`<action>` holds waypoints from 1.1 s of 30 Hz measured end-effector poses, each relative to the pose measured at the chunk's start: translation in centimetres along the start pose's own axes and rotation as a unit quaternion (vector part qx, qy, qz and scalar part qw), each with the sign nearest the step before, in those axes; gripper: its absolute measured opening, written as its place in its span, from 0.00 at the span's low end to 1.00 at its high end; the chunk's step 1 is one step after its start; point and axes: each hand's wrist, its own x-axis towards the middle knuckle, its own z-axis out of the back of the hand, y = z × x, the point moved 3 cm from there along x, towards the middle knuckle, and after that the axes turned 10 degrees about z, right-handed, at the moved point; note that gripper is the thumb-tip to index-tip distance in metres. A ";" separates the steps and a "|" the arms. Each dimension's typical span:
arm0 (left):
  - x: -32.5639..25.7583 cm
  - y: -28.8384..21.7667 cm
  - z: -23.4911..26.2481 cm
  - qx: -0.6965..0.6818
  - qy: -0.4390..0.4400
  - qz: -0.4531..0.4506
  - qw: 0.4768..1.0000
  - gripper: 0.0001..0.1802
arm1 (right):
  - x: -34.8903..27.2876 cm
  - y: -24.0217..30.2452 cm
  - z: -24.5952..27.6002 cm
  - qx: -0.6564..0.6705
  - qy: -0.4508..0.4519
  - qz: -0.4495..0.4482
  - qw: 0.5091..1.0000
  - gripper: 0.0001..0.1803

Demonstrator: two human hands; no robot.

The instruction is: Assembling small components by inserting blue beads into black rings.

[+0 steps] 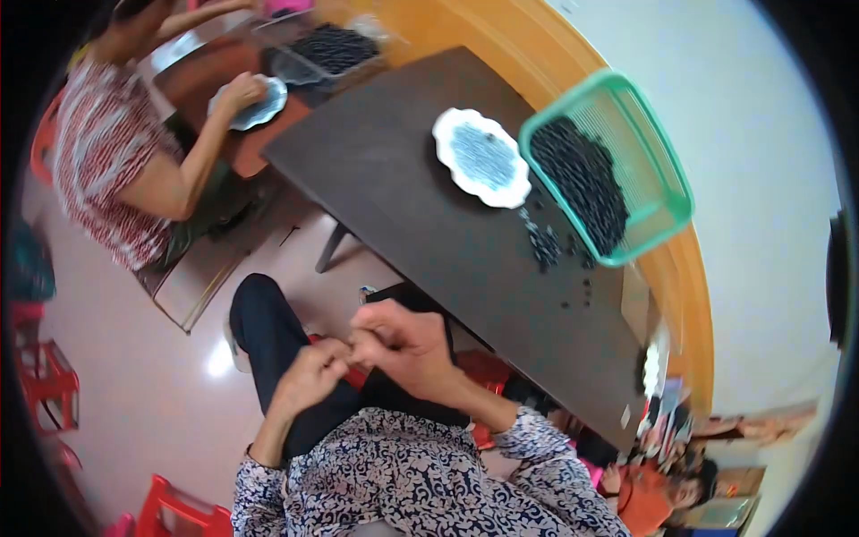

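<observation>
Above my lap, my left hand [310,374] and my right hand [410,351] meet at the fingertips. The fingers of both are closed in a pinch. Whatever lies between them is too small or too hidden to make out. Beyond the hands, on the dark brown table [385,152], sits a white scalloped plate [445,134] with many small blue-grey pieces in it. A green plastic basket [671,170] tilts at the table's far side, with a heap of small black pieces [582,174] in it. Loose black pieces [543,246] are scattered between plate and basket.
At the left, a person in a striped shirt [107,161] sits with a hand over another white plate [268,109]. A clear bin of black pieces [335,49] stands beyond. Red stools [174,506] stand on the floor, and more people [649,492] are at the lower right.
</observation>
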 end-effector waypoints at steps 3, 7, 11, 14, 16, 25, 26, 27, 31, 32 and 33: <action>0.6 -5.1 -5.9 0.005 0.170 -0.084 0.982 0.08 | -1.9 2.2 7.2 -0.145 -0.076 0.014 0.986 0.10; 0.8 -11.3 -8.8 -0.003 0.273 -0.135 0.952 0.08 | -2.9 1.3 16.5 -0.196 -0.122 -0.123 0.965 0.05; 1.9 -15.0 -10.2 -0.012 0.338 -0.129 0.932 0.08 | -3.8 -0.4 22.4 -0.278 -0.104 -0.209 0.932 0.04; 3.2 -16.6 -11.1 -0.013 0.341 -0.143 0.929 0.07 | -4.5 -1.2 23.7 -0.279 -0.107 -0.227 0.927 0.05; 4.3 -17.9 -11.7 -0.042 0.336 -0.095 0.936 0.07 | -5.2 -1.6 24.6 -0.261 -0.129 -0.244 0.925 0.05; 11.7 -17.9 -14.3 -0.172 0.235 -0.021 0.957 0.10 | -10.2 -1.7 24.6 0.345 -0.273 -0.229 0.868 0.21; 12.3 -17.7 -14.4 -0.163 0.222 -0.021 0.961 0.10 | -10.6 -1.9 24.6 0.349 -0.272 -0.231 0.867 0.21; 12.6 -17.7 -14.6 -0.153 0.212 -0.023 0.965 0.11 | -11.0 -1.8 24.6 0.323 -0.261 -0.208 0.885 0.20; 12.6 -18.3 -15.9 -0.162 0.218 -0.028 0.962 0.11 | -12.3 -1.4 25.2 0.239 -0.274 -0.177 0.915 0.18; 12.6 -18.6 -16.1 -0.141 0.196 -0.031 0.970 0.10 | -12.6 -1.5 25.4 0.238 -0.282 -0.172 0.913 0.18; 12.4 -19.2 -16.0 -0.118 0.175 -0.038 0.977 0.10 | -12.6 -1.5 25.6 0.218 -0.288 -0.179 0.915 0.18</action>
